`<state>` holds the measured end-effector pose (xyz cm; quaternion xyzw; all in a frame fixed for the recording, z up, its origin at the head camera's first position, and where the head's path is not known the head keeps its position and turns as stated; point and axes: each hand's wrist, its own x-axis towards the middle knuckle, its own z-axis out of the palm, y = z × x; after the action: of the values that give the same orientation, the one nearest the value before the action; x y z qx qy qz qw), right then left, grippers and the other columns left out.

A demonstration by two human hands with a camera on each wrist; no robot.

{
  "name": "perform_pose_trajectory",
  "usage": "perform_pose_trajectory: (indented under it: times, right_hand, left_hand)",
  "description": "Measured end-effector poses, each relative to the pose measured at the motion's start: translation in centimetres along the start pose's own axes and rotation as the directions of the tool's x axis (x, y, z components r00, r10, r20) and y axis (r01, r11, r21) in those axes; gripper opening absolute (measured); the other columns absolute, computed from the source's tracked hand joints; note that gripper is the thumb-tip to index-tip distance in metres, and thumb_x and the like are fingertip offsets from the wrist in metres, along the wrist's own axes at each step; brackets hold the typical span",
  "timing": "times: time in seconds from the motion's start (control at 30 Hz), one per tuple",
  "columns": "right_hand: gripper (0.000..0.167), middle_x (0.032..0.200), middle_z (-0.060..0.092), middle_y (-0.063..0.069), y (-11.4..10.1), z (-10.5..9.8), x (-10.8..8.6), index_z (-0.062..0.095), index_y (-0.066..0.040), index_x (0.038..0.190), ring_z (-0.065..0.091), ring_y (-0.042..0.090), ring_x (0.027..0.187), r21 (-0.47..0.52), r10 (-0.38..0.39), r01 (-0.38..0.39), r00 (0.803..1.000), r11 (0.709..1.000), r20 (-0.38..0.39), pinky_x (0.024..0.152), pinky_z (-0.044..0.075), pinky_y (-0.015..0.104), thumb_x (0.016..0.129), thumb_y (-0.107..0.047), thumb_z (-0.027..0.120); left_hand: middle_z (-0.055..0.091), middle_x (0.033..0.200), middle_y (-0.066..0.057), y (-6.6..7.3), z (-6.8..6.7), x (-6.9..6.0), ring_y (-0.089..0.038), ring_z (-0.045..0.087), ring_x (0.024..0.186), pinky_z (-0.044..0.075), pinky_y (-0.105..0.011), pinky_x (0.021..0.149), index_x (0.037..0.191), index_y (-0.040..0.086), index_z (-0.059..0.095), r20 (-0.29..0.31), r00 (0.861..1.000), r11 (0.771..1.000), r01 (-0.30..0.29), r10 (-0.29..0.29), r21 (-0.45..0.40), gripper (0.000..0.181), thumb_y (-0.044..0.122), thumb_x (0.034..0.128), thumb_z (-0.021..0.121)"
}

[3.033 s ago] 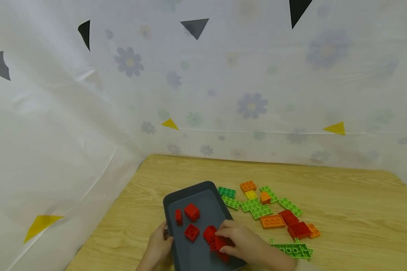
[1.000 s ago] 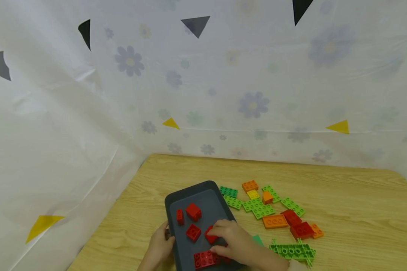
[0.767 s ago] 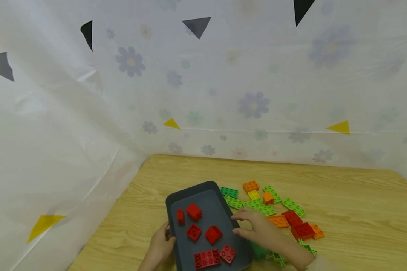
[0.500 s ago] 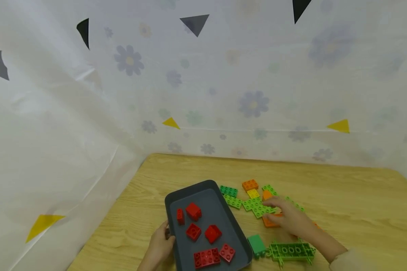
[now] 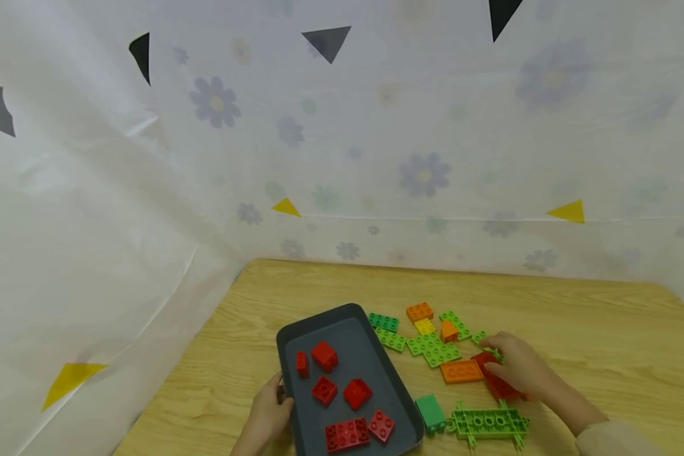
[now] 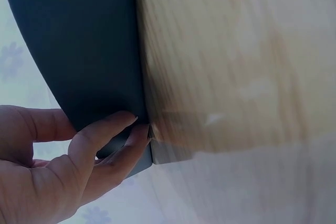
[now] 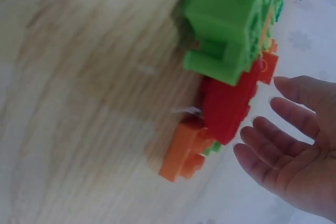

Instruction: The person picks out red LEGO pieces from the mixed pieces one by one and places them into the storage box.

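My left hand (image 5: 268, 413) grips the left side of a dark grey tray (image 5: 350, 351). In the left wrist view its fingers (image 6: 107, 129) curl round the tray's side wall. Inside the tray lie several red toy bricks (image 5: 348, 434), spread apart. To the right, my right hand (image 5: 515, 362) hovers at two red bricks (image 5: 500, 383) on the table, its fingers partly hiding them. The right wrist view shows that hand's fingers (image 7: 262, 153) spread and loosely bent beside a red brick (image 7: 228, 103), holding nothing.
Light green plates (image 5: 433, 348), an orange brick (image 5: 419, 312), an orange plate (image 5: 460, 372) and a yellow brick (image 5: 424, 326) lie beyond the tray's right side. Nearer stand a green brick (image 5: 430, 411) and a green wheel-base piece (image 5: 490, 423). A flowered curtain (image 5: 342, 158) backs the wooden table (image 5: 593, 329).
My right hand has let go of the red bricks in the tray, which now lie apart, and moved right across the table to the red bricks there. The left hand has stayed on the tray.
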<state>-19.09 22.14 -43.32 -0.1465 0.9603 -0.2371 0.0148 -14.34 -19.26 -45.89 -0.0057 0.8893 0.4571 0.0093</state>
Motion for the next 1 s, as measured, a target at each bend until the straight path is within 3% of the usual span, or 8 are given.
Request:
perform_pose_trajectory:
  times: [0.27, 0.53, 0.8, 1.0]
  right_hand:
    - [0.031, 0.094, 0.057, 0.016, 0.7, 1.0, 0.1, 0.062, 0.007, 0.105, 0.058, 0.023, 0.081, 0.027, 0.078, -0.079, 0.996, 0.996, 0.048, 0.063, 0.054, 0.036, 0.076, -0.001, 0.068]
    - [0.028, 0.093, 0.057, 0.016, 0.7, 1.5, 0.3, 0.065, 0.006, 0.101, 0.059, 0.027, 0.083, 0.01, 0.081, -0.082, 0.996, 0.997, 0.021, 0.069, 0.054, 0.043, 0.075, 0.0, 0.069]
    - [0.031, 0.094, 0.057, 0.017, 0.8, 1.7, 0.7, 0.065, 0.007, 0.105, 0.058, 0.027, 0.084, 0.029, 0.118, -0.119, 0.992, 0.992, 0.038, 0.067, 0.054, 0.04, 0.075, -0.001, 0.068]
    - [0.03, 0.093, 0.056, 0.018, 0.6, 1.6, 0.6, 0.065, 0.008, 0.104, 0.058, 0.026, 0.081, 0.006, 0.101, -0.101, 0.995, 0.995, -0.005, 0.065, 0.054, 0.039, 0.075, 0.0, 0.068]
  left_hand:
    - [0.062, 0.099, -0.03, 0.1, -0.1, 0.0, -0.035, 0.063, 0.09, 0.056, -0.039, 0.074, 0.127, -0.021, 0.038, 0.022, 1.0, 1.0, 0.02, -0.02, 0.0, 0.051, -0.01, 0.0783, 0.052]
    - [0.063, 0.098, -0.029, 0.1, -0.1, 0.0, -0.033, 0.063, 0.089, 0.056, -0.039, 0.073, 0.127, -0.02, 0.039, 0.009, 1.0, 1.0, 0.02, -0.02, 0.008, 0.051, -0.01, 0.0782, 0.053]
    - [0.062, 0.1, -0.029, 0.2, -0.1, 0.0, -0.035, 0.062, 0.091, 0.056, -0.039, 0.075, 0.127, -0.02, 0.038, 0.012, 0.999, 0.999, 0.035, -0.035, 0.007, 0.052, -0.01, 0.0787, 0.053]
    - [0.062, 0.099, -0.029, 0.2, -0.1, 0.1, -0.034, 0.063, 0.09, 0.056, -0.038, 0.073, 0.127, -0.021, 0.037, 0.017, 1.0, 1.0, 0.021, -0.022, 0.011, 0.052, -0.01, 0.0788, 0.053]
